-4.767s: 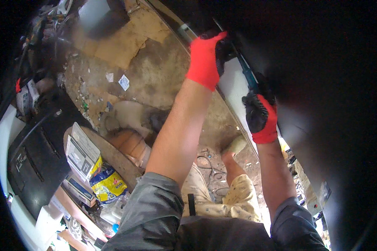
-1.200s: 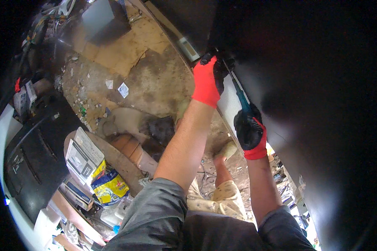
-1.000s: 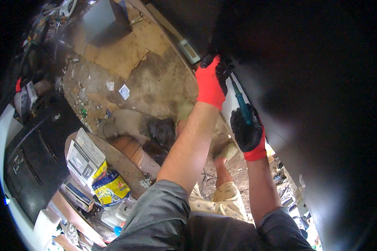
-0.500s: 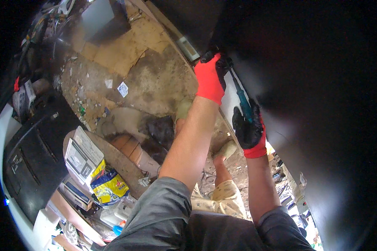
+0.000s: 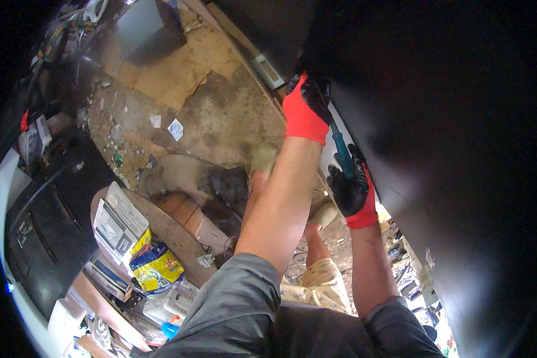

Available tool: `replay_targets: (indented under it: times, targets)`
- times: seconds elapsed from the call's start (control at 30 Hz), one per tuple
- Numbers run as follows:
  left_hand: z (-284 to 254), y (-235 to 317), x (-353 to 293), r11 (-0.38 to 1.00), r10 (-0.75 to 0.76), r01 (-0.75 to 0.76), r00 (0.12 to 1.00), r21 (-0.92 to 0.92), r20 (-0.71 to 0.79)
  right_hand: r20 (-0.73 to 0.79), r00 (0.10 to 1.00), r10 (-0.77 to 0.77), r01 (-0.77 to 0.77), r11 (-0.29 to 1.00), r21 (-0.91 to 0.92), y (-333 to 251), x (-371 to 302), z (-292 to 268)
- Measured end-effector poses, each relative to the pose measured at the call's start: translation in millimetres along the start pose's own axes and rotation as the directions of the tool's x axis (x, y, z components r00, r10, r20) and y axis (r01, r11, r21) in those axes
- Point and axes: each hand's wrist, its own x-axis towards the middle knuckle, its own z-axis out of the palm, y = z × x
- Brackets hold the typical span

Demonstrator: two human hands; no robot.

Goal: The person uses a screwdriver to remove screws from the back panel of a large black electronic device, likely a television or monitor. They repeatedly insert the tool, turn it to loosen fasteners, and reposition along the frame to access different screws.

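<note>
And the left hand (image 5: 309, 107), gloved red and black, slips down toward four o'clock, curled, apparently around the metal shaft, though shadow blurs it. At two o'clock, the teal-handled screwdriver (image 5: 342, 155) now shows little shaft; the matching-gloved right hand (image 5: 351, 185) cradles its handle, fingers loosely spread.

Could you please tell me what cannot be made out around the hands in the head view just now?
All in the head view:
- Far end of the green-handled tool: hidden by the left hand and deep shadow.
- Dark surface on the right: its upper part is lost in blackness.
- Left leg: partly hidden behind the left forearm.
- Cables, upper left: dark and blurred.
</note>
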Motion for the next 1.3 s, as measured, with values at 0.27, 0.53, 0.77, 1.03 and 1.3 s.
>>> replay_targets:
  times: [0.27, 0.53, 0.77, 1.03, 1.3]
  targets:
    - [19, 9, -8, 0.922, -0.252, 0.265, 0.964, -0.281, 0.08, -0.062, 0.926, -0.372, 0.291, 0.809, -0.511, -4, 1, -2]
    - [2, 15, -7, 0.93, -0.166, 0.202, 0.976, -0.306, 0.14, 0.15, 0.936, -0.317, 0.351, 0.829, -0.435, 5, -14, -34]
    - [-51, 119, -129, 0.899, -0.029, 0.001, 0.998, 0.438, 0.056, 0.004, 0.958, 0.287, -0.275, 0.92, -0.279, -14, -108, -101]
    - [-268, 230, -307, -0.08, 0.42, 0.48, 0.811, 0.874, -0.407, -0.067, 0.88, 0.47, -0.447, 0.773, -0.449, -33, -188, -109]
    - [-312, 296, -297, -0.17, 0.333, 0.461, 0.859, 0.871, -0.39, 0.098, 0.884, 0.456, -0.336, 0.769, -0.544, -73, -235, -91]
